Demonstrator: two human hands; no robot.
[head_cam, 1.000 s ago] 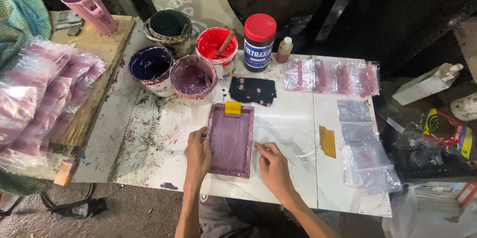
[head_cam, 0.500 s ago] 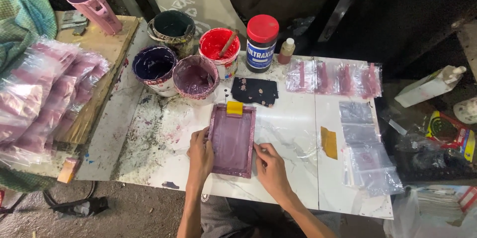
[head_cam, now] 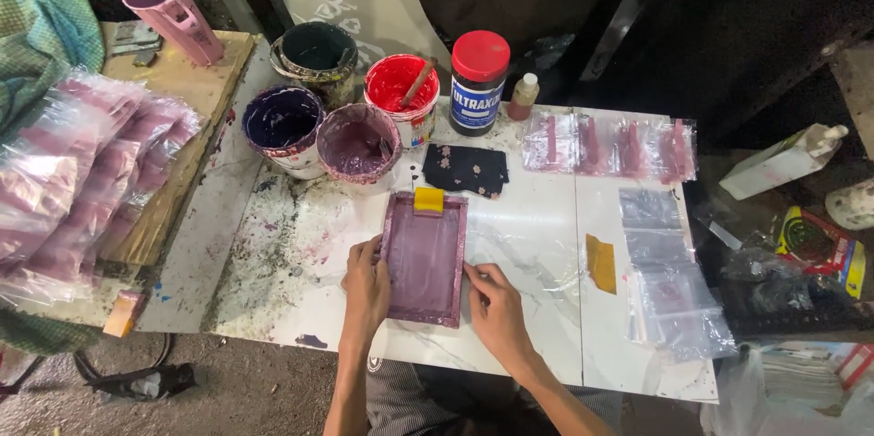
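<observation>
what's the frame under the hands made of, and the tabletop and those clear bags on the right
Frame: probably wood, matte, purple-stained rails around a flat mesh-like panel; both hands grip its sides.
Tabletop: looks like glossy marble-pattern tile or laminate, white with grey veins, seams showing, ink-spattered at the left.
Bags: thin clear plastic film, shiny and wrinkled.

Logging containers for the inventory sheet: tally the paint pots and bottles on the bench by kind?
Open round paint tubs: 4 (dark green, red, deep purple, mauve)
Dark jar with red screw lid: 1
Small brown dropper bottle: 1
Total: 6
</observation>
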